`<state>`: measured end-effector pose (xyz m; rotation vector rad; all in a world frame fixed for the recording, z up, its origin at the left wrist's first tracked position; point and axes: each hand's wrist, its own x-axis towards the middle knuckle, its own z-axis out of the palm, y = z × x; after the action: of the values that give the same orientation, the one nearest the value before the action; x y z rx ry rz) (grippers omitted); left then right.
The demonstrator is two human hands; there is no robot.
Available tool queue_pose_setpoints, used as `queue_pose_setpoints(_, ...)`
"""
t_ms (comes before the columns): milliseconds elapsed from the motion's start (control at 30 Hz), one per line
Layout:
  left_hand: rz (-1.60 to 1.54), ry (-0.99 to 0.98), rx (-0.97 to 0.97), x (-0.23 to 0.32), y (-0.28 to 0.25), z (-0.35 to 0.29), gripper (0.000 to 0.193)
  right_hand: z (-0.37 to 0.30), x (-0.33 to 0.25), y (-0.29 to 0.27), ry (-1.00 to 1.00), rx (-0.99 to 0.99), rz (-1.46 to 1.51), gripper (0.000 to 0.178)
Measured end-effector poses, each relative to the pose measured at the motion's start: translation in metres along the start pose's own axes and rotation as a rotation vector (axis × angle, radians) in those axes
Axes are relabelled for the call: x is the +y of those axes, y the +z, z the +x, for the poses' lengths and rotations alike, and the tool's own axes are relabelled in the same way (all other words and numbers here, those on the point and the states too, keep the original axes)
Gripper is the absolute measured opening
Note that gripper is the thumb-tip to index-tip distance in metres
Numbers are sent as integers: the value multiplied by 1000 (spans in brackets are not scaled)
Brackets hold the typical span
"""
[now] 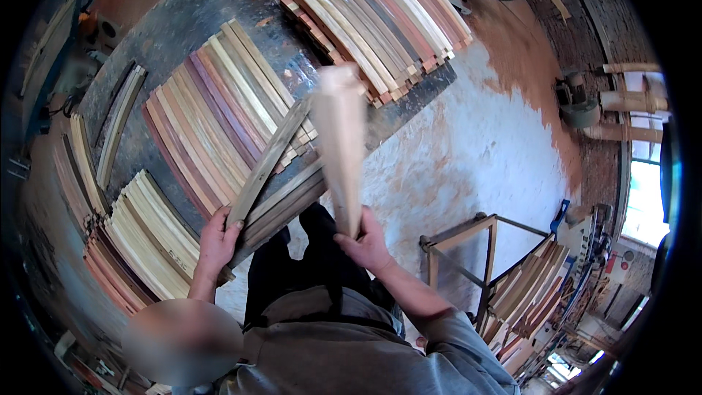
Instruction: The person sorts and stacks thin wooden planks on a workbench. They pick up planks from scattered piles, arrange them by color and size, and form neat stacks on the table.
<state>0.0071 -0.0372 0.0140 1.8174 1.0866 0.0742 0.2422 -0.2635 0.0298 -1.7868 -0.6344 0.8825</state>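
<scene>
My left hand [219, 240] is closed around the near end of a grey-brown wooden strip [272, 153], which slants up and away to the right. My right hand [365, 243] grips the lower end of a pale wooden strip [341, 132]. This one is raised, and its far end is smeared by motion. Below the two strips, several dark brown strips [287, 206] lie side by side along the near edge of the dark table [164, 51]. Beyond my left hand is a row of curved strips [208, 113] in tan, red, purple and cream.
A high stack of curved strips [373, 18] stands at the table's far right. Pale strips [157, 238] and reddish ones [117, 278] lie at the left. On the right are a metal-framed cart [461, 245] and a pile of loose wood [526, 289]. A motor-like machine [578, 102] sits by the brick wall.
</scene>
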Motion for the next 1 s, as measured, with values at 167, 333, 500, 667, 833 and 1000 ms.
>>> queue_pose_setpoints(167, 30, 109, -12, -3, 12, 15, 36, -18, 16, 16, 277, 170, 461, 34)
queue_pose_setpoints(333, 108, 129, -83, 6, 28, 23, 38, -37, 37, 78, 386, 336, 1080, 27)
queue_pose_setpoints(500, 107, 182, -118, -9, 38, 22, 39, -28, 57, 131, 473, 381, 1215, 36)
queue_pose_setpoints(667, -11, 162, -198, -34, 57, 15, 40, -29, 77, 147, 422, 337, 1275, 33)
queue_pose_setpoints(833, -248, 70, -253, -42, 67, 13, 32, -31, 44, 130, 452, 357, 1261, 32)
queue_pose_setpoints(1000, -494, -58, -349, -10, 59, -3, 34, -44, 47, 113, 422, 163, 1373, 44)
